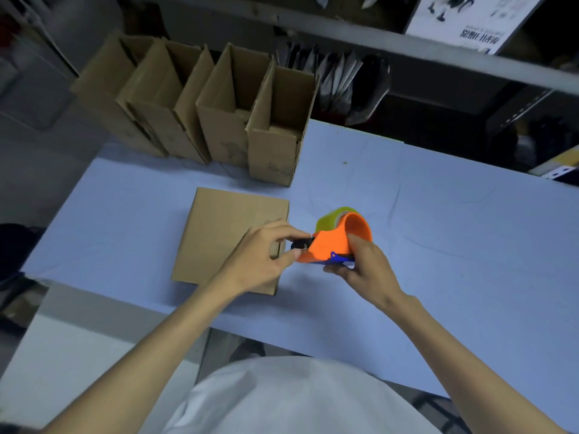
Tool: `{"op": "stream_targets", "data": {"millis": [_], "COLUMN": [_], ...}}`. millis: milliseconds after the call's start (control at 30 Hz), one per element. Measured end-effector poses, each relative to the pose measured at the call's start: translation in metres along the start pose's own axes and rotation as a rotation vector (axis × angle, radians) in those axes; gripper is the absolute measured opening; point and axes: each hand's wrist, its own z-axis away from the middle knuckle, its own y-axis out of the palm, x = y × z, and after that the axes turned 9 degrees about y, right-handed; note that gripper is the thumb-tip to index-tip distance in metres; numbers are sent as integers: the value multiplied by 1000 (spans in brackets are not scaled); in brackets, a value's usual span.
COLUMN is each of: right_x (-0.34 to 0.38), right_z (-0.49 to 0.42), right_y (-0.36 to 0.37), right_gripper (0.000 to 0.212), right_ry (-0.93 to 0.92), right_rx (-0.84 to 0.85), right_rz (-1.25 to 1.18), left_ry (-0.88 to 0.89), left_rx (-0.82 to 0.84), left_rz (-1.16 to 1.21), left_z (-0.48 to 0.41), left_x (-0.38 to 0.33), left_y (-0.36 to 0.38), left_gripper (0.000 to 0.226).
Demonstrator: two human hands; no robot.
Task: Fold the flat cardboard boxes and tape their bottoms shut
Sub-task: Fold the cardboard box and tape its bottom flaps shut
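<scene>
A flat brown cardboard box lies on the light blue table in front of me. Just right of it, above the table, my right hand grips an orange tape dispenser with a yellow-green tape roll and a blue blade guard. My left hand reaches over the box's right edge and pinches at the dispenser's front end, where the tape comes out. The tape end itself is too small to make out.
Several folded, open-topped cardboard boxes stand in a row at the table's far left edge. Behind them are a grey shelf beam and dark packets. The table's right half is bare cloth.
</scene>
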Motion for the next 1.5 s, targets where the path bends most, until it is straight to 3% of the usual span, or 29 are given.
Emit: {"op": "stream_targets", "data": {"millis": [133, 233, 333, 567, 833, 933, 1167, 1500], "right_x": [4, 13, 23, 21, 24, 27, 27, 28], "right_z": [-7, -6, -3, -4, -8, -9, -13, -24], "right_y": [-14, -22, -18, -16, -18, -21, -32, -42], "right_gripper": [57, 65, 73, 52, 60, 61, 56, 55], "right_ry": [72, 67, 28, -76, -93, -94, -94, -154], "right_rx": [237, 310, 276, 154, 164, 177, 261, 281], "right_rz": [-146, -213, -130, -42, 21, -14, -54, -8], "left_ry": [-193, -324, -434, -721, -614, -607, -667, -568], "left_rx": [36, -16, -45, -58, -252, -342, -246, -261], "left_rz": [265, 463, 517, 598, 192, 224, 275, 87], "left_z": [-4, -8, -9, -6, -9, -10, -2, -9], "left_x": [3, 8, 11, 12, 5, 4, 18, 22], "left_y": [-3, -2, -2, -5, 2, 0, -2, -6], "left_gripper": [16, 18, 16, 11, 12, 7, 11, 13]}}
